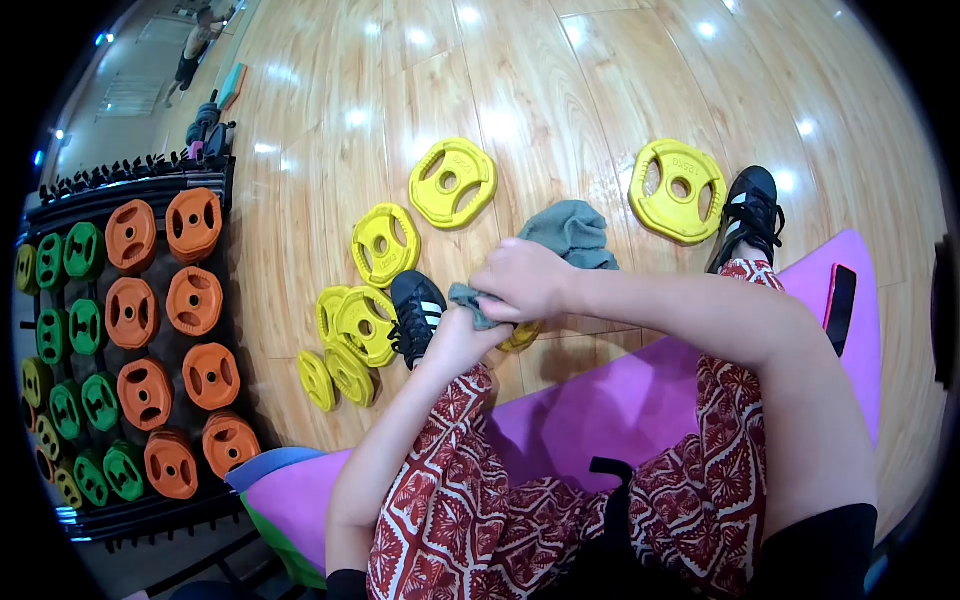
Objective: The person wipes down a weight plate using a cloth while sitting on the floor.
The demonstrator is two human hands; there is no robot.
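Note:
My left hand (462,342) is closed at a yellow weight plate (522,335), most of which is hidden behind my hands. Just above it, my right hand (525,280) is closed on a grey cloth (474,304), which is bunched between the two hands. A larger grey fabric lump (568,232) shows past my right wrist; whether it is the same cloth I cannot tell. More yellow plates lie flat on the floor, one (452,183) ahead of my hands and one (678,190) to the right. Beside my left shoe (415,312), several others (365,327) lean or overlap.
At left stands a rack holding orange plates (130,312) and green plates (85,327). A purple mat (600,405) lies beneath my legs, with a phone (840,310) on its right side. My right shoe (750,215) rests on the wooden floor. Another person (190,55) is far back.

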